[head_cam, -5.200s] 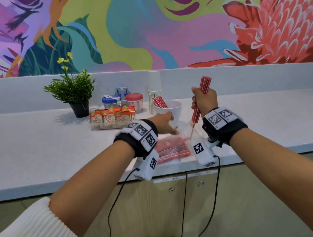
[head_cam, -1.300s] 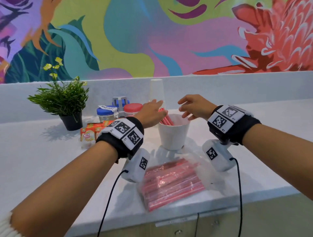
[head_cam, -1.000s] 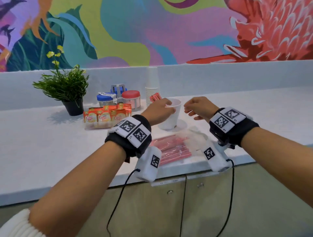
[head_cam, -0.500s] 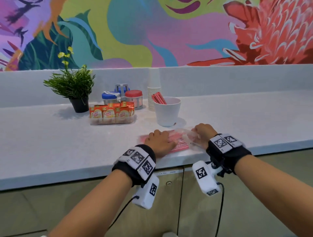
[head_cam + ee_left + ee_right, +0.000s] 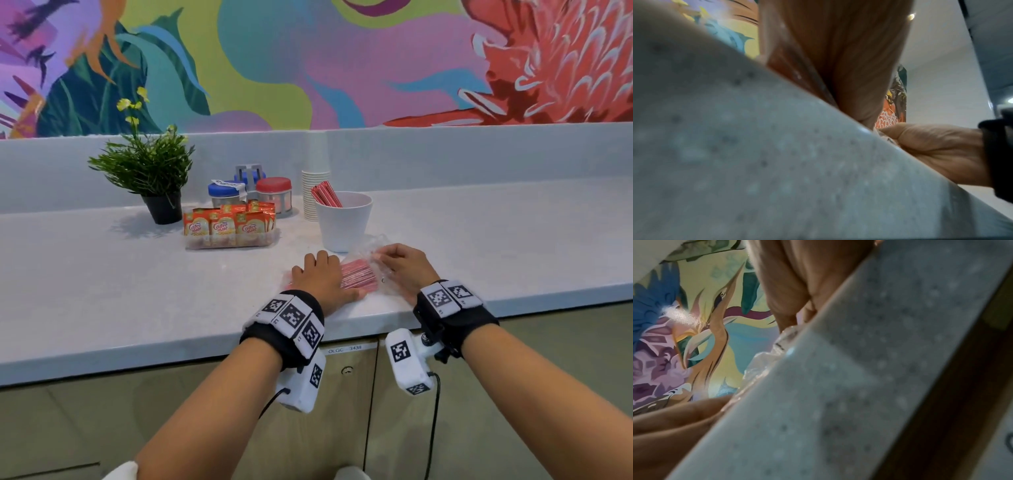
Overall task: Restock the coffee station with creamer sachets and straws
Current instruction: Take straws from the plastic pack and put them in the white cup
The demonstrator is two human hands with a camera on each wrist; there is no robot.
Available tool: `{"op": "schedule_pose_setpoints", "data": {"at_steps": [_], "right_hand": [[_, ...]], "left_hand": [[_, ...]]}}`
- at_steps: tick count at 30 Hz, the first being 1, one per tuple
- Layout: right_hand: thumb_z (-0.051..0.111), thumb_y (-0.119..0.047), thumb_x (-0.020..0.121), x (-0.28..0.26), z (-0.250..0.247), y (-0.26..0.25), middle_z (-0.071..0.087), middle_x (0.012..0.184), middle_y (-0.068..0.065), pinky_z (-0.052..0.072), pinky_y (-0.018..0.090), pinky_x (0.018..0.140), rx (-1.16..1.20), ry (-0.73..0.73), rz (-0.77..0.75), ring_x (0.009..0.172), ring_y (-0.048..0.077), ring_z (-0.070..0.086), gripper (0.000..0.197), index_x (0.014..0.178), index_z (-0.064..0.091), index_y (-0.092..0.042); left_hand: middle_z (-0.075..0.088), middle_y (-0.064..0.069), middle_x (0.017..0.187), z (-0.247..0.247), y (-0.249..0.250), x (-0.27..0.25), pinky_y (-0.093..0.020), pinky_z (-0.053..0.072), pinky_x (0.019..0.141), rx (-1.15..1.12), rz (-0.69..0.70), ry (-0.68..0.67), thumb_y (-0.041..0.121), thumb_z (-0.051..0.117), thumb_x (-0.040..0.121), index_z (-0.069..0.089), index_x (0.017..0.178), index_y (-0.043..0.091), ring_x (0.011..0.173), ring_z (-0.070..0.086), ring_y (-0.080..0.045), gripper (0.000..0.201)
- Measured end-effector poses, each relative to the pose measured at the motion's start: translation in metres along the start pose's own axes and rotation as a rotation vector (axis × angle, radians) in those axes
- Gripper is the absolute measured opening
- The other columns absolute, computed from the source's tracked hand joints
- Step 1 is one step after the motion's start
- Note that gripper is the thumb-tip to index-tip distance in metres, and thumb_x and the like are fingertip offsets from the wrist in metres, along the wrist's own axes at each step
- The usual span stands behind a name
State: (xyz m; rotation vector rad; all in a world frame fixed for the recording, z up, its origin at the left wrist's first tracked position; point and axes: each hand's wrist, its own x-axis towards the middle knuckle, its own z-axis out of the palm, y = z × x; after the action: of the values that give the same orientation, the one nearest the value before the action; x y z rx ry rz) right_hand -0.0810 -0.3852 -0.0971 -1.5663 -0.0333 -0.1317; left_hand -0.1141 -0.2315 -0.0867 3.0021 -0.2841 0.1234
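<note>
White counter held the straw bag just before the cup. Left hand pressed it flat, fingers straight; right hand pinched its plastic mouth. Probably the next bunch needed drawing out.
</note>
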Motion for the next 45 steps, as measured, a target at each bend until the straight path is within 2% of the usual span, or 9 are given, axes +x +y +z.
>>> {"op": "schedule_pose_setpoints", "data": {"at_steps": [2,7,15,20,27,31,36,42,45], "right_hand": [[0.057,-0.003,0.087,-0.005,-0.001,-0.003,0.059,0.077,0.005,0.044,0.013,0.041,0.025,-0.055,0.029,0.055,0.008,0.057,0.006,0.087,0.059,-0.009],[0.033,0.014,0.09,-0.005,-0.008,-0.006,0.058,0.093,0.016,0.049,0.014,0.041,0.277,-0.035,0.193,0.05,0.012,0.059,0.029,0.112,0.042,-0.003],[0.043,0.013,0.087,-0.013,-0.013,-0.011,0.07,0.088,0.008,0.058,0.021,0.058,0.354,-0.37,0.208,0.069,0.015,0.069,0.032,0.1,0.063,-0.009],[0.054,0.006,0.085,-0.017,0.0,-0.012,0.06,0.072,0.009,0.045,0.014,0.041,-0.001,-0.245,0.026,0.045,0.005,0.057,0.018,0.084,0.062,-0.01],[0.053,0.011,0.084,-0.017,-0.001,-0.002,0.056,0.04,-0.003,0.029,0.012,0.029,0.034,-0.122,-0.053,0.028,0.002,0.041,0.022,0.072,0.062,-0.006],[0.059,-0.002,0.085,-0.014,-0.001,0.0,0.058,0.053,0.001,0.036,0.014,0.034,0.021,-0.051,-0.095,0.039,0.006,0.049,0.017,0.07,0.063,-0.008],[0.059,-0.001,0.086,-0.011,0.001,0.002,0.065,0.077,0.004,0.048,0.019,0.052,-0.035,-0.207,-0.117,0.064,0.013,0.061,0.018,0.08,0.068,-0.016],[0.059,-0.001,0.085,-0.013,-0.002,0.005,0.064,0.057,-0.003,0.043,0.016,0.039,-0.001,-0.053,-0.125,0.051,0.011,0.056,0.01,0.083,0.069,-0.002],[0.057,-0.003,0.087,-0.012,-0.004,0.004,0.064,0.071,0.007,0.051,0.03,0.058,0.062,0.028,-0.101,0.064,0.021,0.059,0.011,0.085,0.068,-0.001]], "left_hand": [[0.041,-0.011,0.128,0.001,-0.002,0.002,-0.043,0.033,0.098,0.008,0.007,0.009,0.062,0.049,0.083,0.039,0.126,0.011,0.119,0.037,-0.029,0.067],[0.048,-0.012,0.123,0.005,-0.005,0.002,-0.041,0.035,0.093,0.001,-0.005,0.093,0.067,0.032,0.088,0.044,0.12,0.008,0.114,0.044,-0.03,0.068],[0.05,-0.013,0.125,0.004,-0.006,0.005,-0.042,0.037,0.094,0.014,-0.023,0.08,0.059,0.03,0.093,0.045,0.12,0.009,0.115,0.046,-0.031,0.059],[0.048,-0.012,0.127,0.005,-0.006,0.005,-0.041,0.036,0.094,0.024,0.011,0.103,0.059,0.03,0.093,0.044,0.121,0.01,0.117,0.044,-0.03,0.058],[0.05,-0.009,0.124,0.007,-0.005,-0.001,-0.039,0.035,0.093,0.039,0.063,0.173,0.059,0.03,0.092,0.046,0.118,0.013,0.115,0.045,-0.028,0.056],[0.052,-0.008,0.123,0.008,-0.004,-0.003,-0.038,0.036,0.093,0.038,0.06,0.201,0.058,0.031,0.092,0.047,0.119,0.013,0.114,0.047,-0.027,0.055],[0.052,-0.008,0.124,0.008,-0.004,-0.004,-0.038,0.036,0.093,0.036,0.06,0.222,0.05,0.035,0.095,0.046,0.121,0.014,0.115,0.046,-0.027,0.045],[0.052,-0.007,0.124,0.008,-0.003,-0.004,-0.038,0.036,0.093,0.021,0.062,0.207,0.055,0.035,0.093,0.046,0.122,0.017,0.115,0.046,-0.027,0.05],[0.052,-0.007,0.125,0.008,-0.004,-0.003,-0.039,0.036,0.095,0.017,0.045,0.192,0.058,0.034,0.092,0.045,0.123,0.017,0.116,0.046,-0.027,0.053]]}}
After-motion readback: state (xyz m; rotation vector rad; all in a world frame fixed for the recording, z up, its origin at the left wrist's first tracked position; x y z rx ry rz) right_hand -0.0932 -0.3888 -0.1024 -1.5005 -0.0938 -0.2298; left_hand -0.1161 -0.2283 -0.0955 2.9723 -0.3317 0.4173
